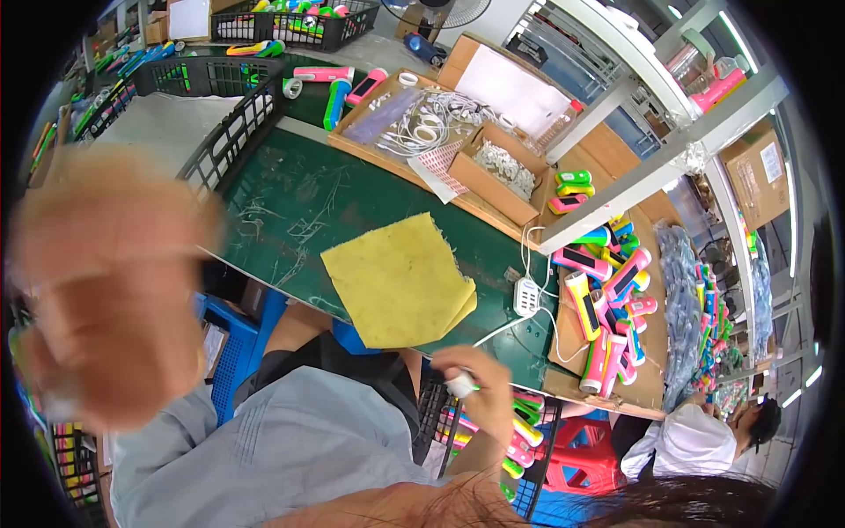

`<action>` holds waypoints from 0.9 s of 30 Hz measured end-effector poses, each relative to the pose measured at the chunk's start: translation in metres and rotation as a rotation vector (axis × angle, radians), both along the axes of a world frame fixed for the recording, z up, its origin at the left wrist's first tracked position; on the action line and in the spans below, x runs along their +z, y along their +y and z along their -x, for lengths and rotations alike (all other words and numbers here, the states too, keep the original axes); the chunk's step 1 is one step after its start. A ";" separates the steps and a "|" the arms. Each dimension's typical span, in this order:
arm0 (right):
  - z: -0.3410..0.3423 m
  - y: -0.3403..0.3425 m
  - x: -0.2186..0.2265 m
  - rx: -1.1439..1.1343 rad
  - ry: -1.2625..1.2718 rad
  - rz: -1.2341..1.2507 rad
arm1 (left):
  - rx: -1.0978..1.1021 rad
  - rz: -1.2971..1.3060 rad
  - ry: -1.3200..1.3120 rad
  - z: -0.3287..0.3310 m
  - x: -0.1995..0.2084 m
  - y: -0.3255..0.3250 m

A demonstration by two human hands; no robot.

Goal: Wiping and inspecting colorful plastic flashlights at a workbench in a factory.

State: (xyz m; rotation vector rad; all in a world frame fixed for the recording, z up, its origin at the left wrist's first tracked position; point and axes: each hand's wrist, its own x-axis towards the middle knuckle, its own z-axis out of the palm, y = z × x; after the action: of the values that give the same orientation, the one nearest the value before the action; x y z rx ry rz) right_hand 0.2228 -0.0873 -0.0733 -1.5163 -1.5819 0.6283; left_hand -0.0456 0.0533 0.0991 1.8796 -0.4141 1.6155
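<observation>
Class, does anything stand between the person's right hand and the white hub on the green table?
Nothing visible blocks the way: between the right hand and the white hub, only a thin white cable runs over the green table.

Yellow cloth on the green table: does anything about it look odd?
Slightly: the yellow cloth lies askew to the table edge, its right-hand corner apparently folded and its upper-right edge ragged. Dark specks mark it too. Nothing looks spilled on it.
</observation>
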 end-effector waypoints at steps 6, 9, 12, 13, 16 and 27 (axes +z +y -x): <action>-0.018 -0.078 -0.246 -0.497 0.128 0.681 | -1.208 0.510 0.451 -0.058 -0.047 -0.009; -0.036 -0.124 -0.321 -0.741 0.036 0.842 | -1.195 0.401 0.374 -0.074 -0.039 0.008; -0.058 -0.143 -0.349 -0.835 0.020 0.894 | -1.150 0.335 0.331 -0.108 -0.028 0.032; -0.066 -0.143 -0.350 -0.847 0.022 0.908 | -1.130 0.327 0.313 -0.120 -0.026 0.041; -0.090 -0.124 -0.343 -0.860 0.034 0.940 | -1.049 0.290 0.254 -0.142 -0.016 0.071; -0.137 -0.058 -0.344 -0.709 0.155 0.911 | 1.418 0.069 0.897 -0.039 -0.086 0.118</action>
State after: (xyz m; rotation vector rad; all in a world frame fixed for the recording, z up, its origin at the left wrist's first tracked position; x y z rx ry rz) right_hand 0.3596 -0.1454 -0.4168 -2.4269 -0.5145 1.0646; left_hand -0.0066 0.1714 0.0127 2.6993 1.6190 1.0855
